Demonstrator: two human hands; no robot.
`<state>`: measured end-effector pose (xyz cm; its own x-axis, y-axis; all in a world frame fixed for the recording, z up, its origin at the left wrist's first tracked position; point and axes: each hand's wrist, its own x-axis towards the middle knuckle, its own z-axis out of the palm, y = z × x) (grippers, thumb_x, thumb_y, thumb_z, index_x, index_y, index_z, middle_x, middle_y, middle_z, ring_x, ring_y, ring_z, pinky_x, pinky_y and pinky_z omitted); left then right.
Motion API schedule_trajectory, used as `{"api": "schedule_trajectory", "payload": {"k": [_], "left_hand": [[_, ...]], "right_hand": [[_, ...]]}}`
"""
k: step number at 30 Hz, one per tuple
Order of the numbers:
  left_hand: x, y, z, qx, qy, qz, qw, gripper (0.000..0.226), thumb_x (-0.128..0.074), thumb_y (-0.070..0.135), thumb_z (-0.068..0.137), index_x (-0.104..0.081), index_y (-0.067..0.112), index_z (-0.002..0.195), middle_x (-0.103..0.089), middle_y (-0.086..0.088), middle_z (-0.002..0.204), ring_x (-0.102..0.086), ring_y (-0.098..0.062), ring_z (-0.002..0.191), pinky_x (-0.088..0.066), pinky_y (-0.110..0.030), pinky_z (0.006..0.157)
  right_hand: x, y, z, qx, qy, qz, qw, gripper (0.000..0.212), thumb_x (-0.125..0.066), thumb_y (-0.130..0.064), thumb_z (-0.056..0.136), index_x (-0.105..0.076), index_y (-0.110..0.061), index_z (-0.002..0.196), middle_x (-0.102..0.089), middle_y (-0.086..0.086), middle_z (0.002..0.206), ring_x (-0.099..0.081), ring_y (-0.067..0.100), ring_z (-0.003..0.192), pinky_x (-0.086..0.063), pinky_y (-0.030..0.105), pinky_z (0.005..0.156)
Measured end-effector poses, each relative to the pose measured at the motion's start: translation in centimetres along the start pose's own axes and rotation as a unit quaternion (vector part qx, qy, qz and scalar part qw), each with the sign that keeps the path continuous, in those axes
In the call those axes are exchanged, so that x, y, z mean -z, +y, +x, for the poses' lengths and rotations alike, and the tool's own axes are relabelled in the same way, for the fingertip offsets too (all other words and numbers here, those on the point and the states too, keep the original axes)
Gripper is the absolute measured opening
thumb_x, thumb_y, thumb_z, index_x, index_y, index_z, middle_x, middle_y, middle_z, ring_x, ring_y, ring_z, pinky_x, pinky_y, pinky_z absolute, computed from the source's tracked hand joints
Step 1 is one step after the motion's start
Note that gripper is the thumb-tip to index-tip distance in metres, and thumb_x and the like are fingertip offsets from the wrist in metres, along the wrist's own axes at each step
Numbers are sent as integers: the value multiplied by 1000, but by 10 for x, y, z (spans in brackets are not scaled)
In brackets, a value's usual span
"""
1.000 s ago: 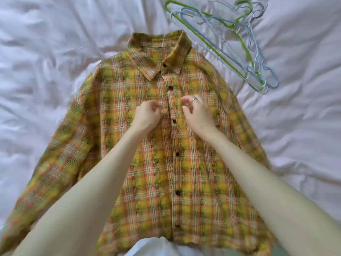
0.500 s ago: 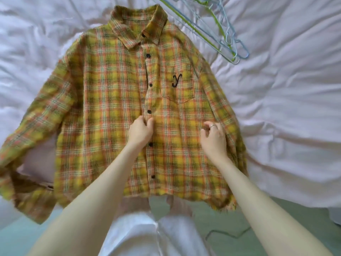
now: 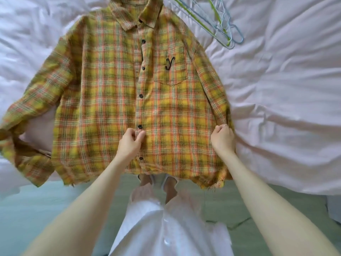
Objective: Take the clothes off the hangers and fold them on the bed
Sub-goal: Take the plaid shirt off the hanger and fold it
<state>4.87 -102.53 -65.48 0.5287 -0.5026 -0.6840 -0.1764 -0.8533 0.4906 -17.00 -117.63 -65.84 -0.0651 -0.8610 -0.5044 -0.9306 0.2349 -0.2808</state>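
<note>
Plaid shirt point(image 3: 114, 93) lies buttoned on the bed point(image 3: 276, 89). Left hand point(image 3: 129, 143) pinches its placket at 6 o'clock; right hand point(image 3: 222, 138) grips the 4 o'clock side seam.

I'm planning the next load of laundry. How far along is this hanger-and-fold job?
Done: the plaid shirt is off its hanger and spread face up on the bed; bare hangers lie beside its collar. In hand: the left hand pinches the button placket, the right hand grips the side edge. Left: every fold.

The one camera sits on the person's head and looks down, close over the bed point(image 3: 286, 108).
</note>
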Motion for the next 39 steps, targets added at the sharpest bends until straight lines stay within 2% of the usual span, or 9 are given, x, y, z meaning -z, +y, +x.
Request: {"api": "schedule_trajectory", "payload": {"k": [3, 6, 9, 18, 23, 27, 31, 35, 39], "left_hand": [[-2, -4, -6, 37, -59, 63, 996, 53, -55, 47, 90, -45, 2, 117, -58, -13, 94, -57, -21, 72, -51, -42, 69], [-5, -7, -8, 52, -37, 91, 994, 33, -55, 37, 93, -45, 7, 97, -57, -10, 84, -53, -21, 64, -49, -42, 64], [-12, -5, -12, 76, -14, 108, 991, 35, -49, 32, 97, -43, 3, 117, -55, -9, 89, -52, -21, 65, -43, -34, 56], [-31, -3, -17, 100, 41, 53, 993, 37, -36, 10, 101, -26, 1, 136, -53, -19, 130, -46, -18, 54, -33, -29, 43], [-34, -4, -20, 95, 56, 34, 993, 39, -37, 12, 102, -25, 0, 137, -52, -20, 127, -43, -17, 53, -32, -29, 43], [-37, -9, -24, 88, 66, 1, 994, 47, -37, 27, 102, -26, 1, 138, -53, -13, 92, -48, -22, 62, -39, -34, 54], [-34, -26, -26, 100, -21, -23, 994, 83, -45, 56, 90, -13, 6, 149, -43, -20, 140, -50, -35, 119, -46, -44, 93], [-32, -43, -29, 110, -72, -79, 988, 51, -57, 44, 90, -48, 7, 124, -57, -12, 117, -59, -28, 98, -48, -35, 76], [-25, -54, -37, 77, -69, -105, 989, 40, -51, 37, 95, -53, 8, 123, -64, -7, 104, -60, -23, 90, -51, -36, 75]], "right_hand": [[1, 19, 3, -1, -95, -6, 995, 23, -38, -27, 98, -55, -12, 94, -59, 11, 102, -51, 31, 107, -40, 37, 89], [7, 30, 1, -63, -258, 146, 953, 46, -52, -38, 93, -53, -3, 123, -57, 2, 121, -51, 24, 116, -40, 38, 103], [12, 50, -2, -101, -364, 268, 886, 51, -65, -29, 87, -52, -4, 129, -61, 10, 125, -59, 25, 113, -44, 45, 102], [27, 78, -14, -134, -410, 445, 785, 44, -66, -13, 77, -58, 3, 117, -66, 19, 115, -63, 31, 108, -52, 42, 91], [18, 96, -18, -107, -309, 414, 849, 17, -61, -9, 88, -62, -2, 104, -67, 13, 107, -63, 26, 103, -48, 39, 96], [14, 119, -29, -82, -222, 354, 905, 21, -57, -23, 93, -63, -4, 102, -68, 11, 108, -63, 25, 102, -48, 40, 96], [8, 131, -53, -41, -287, 298, 909, 44, -66, -12, 86, -47, -8, 125, -60, 4, 120, -59, 18, 106, -47, 37, 98], [-16, 135, -71, 5, -164, 173, 971, 34, -65, -6, 84, -52, -12, 115, -61, 4, 110, -58, 21, 104, -46, 30, 89], [-22, 130, -82, -36, -1, 261, 965, 22, -63, -12, 89, -60, -4, 109, -64, 6, 106, -57, 19, 98, -43, 26, 86]]}}
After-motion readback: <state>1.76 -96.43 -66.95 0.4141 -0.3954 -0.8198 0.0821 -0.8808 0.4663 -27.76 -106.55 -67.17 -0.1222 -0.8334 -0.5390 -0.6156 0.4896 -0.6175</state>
